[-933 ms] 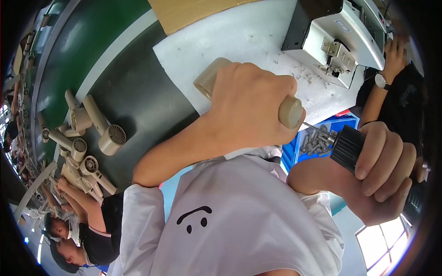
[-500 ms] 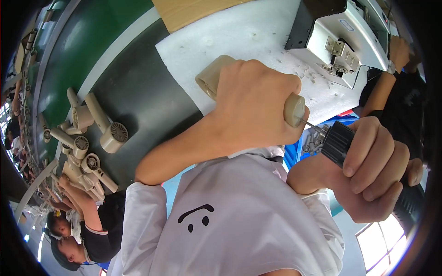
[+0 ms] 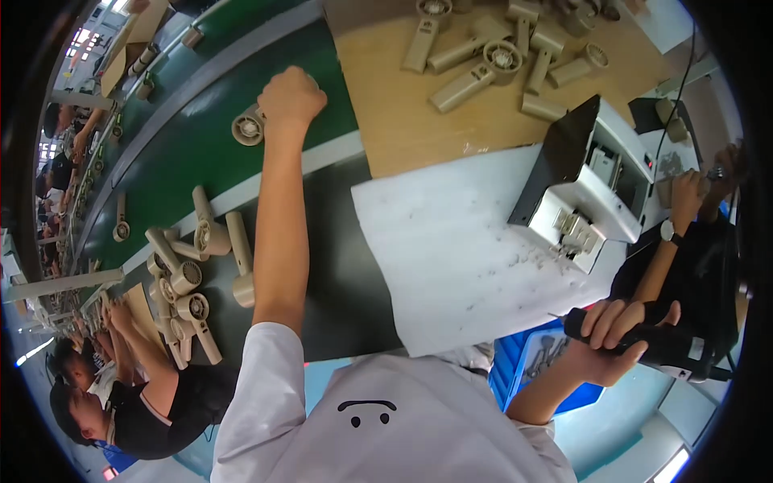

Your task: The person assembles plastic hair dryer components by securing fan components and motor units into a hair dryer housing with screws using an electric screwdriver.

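Note:
At the far side, over the green conveyor belt (image 3: 213,165), my left hand (image 3: 292,101) is closed at a beige handheld fan (image 3: 248,127). The fan's round head shows beside my fist; the rest is hidden by the hand. Low on the right, my right hand (image 3: 616,338) grips a black electric screwdriver (image 3: 656,348), its thin bit pointing left near the white foam sheet (image 3: 443,249). On that sheet, at the right, a white and black box-shaped machine (image 3: 584,189) stands with small loose bits scattered by it.
Several beige fans (image 3: 187,276) lie piled at the left. More fans (image 3: 467,87) rest on a brown cardboard sheet (image 3: 378,145) at the back. A blue bin (image 3: 503,374) with grey parts sits below the foam. Co-workers (image 3: 149,386) are at left, another's arm (image 3: 656,266) at right.
My left hand has moved from the foam out to the belt with the fan. The screwdriver, earlier with its bit at the fan handle's end, is now apart from it, lower right.

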`<move>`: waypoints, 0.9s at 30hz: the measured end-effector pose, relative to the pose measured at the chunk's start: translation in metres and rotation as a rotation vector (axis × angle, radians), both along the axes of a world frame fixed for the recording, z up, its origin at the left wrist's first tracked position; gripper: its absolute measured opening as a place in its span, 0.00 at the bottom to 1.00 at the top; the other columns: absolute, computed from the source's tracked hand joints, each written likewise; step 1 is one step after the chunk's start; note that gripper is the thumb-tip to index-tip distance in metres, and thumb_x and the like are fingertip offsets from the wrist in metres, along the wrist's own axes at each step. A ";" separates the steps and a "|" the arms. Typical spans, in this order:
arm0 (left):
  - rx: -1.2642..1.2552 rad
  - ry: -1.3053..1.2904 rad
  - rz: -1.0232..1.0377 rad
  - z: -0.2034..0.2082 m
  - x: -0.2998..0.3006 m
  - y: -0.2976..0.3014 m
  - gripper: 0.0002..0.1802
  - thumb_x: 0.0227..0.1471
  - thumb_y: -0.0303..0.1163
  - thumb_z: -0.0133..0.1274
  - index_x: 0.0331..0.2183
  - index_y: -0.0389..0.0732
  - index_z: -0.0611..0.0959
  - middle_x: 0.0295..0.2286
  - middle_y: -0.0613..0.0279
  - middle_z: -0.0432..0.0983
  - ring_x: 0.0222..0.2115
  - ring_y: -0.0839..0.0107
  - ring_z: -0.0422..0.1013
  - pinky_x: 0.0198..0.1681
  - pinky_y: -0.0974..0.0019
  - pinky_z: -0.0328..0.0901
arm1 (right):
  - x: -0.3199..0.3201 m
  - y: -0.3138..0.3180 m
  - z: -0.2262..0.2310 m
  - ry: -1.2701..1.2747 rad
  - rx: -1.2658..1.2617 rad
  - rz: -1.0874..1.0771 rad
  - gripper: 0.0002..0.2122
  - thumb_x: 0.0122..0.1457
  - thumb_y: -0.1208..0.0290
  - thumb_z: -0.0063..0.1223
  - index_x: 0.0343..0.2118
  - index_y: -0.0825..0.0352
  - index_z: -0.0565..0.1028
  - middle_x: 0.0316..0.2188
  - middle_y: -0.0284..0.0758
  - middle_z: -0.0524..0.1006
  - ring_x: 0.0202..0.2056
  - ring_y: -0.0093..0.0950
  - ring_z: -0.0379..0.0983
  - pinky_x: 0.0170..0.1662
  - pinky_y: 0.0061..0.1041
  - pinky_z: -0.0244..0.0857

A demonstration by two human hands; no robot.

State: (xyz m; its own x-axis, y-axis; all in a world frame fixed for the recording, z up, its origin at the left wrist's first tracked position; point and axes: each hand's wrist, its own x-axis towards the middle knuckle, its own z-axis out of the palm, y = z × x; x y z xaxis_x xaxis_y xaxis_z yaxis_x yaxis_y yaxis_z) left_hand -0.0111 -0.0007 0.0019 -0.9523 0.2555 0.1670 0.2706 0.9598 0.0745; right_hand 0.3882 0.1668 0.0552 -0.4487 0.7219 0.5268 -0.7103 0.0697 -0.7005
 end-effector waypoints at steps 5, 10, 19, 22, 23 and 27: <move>0.530 -0.085 -0.442 -0.028 -0.010 0.080 0.28 0.36 0.49 0.62 0.34 0.35 0.82 0.32 0.44 0.77 0.37 0.53 0.74 0.40 0.58 0.68 | 0.001 0.011 -0.015 -0.173 0.148 0.046 0.20 0.62 0.58 0.47 0.50 0.62 0.56 0.16 0.29 0.61 0.12 0.18 0.55 0.16 0.17 0.56; 0.513 -0.298 -0.422 -0.054 -0.033 0.121 0.25 0.38 0.49 0.62 0.26 0.33 0.83 0.20 0.51 0.77 0.23 0.63 0.74 0.29 0.63 0.67 | -0.011 0.008 -0.011 -0.094 0.098 0.006 0.30 0.54 0.38 0.46 0.46 0.61 0.59 0.11 0.30 0.62 0.09 0.21 0.59 0.10 0.18 0.54; 1.233 -0.203 -0.512 0.021 0.017 0.040 0.15 0.45 0.36 0.63 0.29 0.35 0.79 0.25 0.66 0.75 0.26 0.76 0.70 0.33 0.74 0.64 | -0.034 0.042 -0.012 -0.042 0.053 -0.116 0.37 0.50 0.26 0.32 0.48 0.56 0.65 0.13 0.30 0.60 0.13 0.21 0.55 0.15 0.22 0.54; 1.383 -0.360 -0.611 0.037 0.061 0.031 0.16 0.52 0.30 0.56 0.41 0.32 0.77 0.35 0.55 0.77 0.37 0.70 0.73 0.43 0.67 0.66 | -0.042 0.040 -0.011 -0.013 0.132 -0.158 0.37 0.49 0.24 0.27 0.48 0.53 0.65 0.14 0.31 0.61 0.13 0.24 0.56 0.16 0.24 0.55; 1.435 -0.426 -0.677 0.036 0.070 0.026 0.14 0.51 0.33 0.57 0.36 0.33 0.77 0.30 0.60 0.75 0.31 0.73 0.71 0.38 0.71 0.65 | -0.045 0.039 -0.012 -0.013 0.127 -0.148 0.37 0.49 0.24 0.27 0.48 0.53 0.65 0.14 0.31 0.61 0.13 0.24 0.56 0.16 0.24 0.55; 1.412 -0.812 -0.672 0.027 0.118 0.005 0.12 0.50 0.32 0.56 0.35 0.35 0.76 0.27 0.65 0.73 0.25 0.77 0.69 0.29 0.75 0.62 | -0.056 0.043 -0.022 -0.085 0.117 -0.227 0.35 0.49 0.24 0.26 0.45 0.51 0.65 0.14 0.31 0.62 0.14 0.25 0.57 0.19 0.27 0.57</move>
State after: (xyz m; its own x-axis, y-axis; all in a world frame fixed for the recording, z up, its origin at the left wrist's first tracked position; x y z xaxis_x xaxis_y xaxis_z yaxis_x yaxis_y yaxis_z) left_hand 0.1066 0.0040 0.0290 -0.6997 0.6945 0.1677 0.0324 -0.2036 0.9785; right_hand 0.3320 0.2099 0.0336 -0.3286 0.7456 0.5797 -0.6061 0.3043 -0.7349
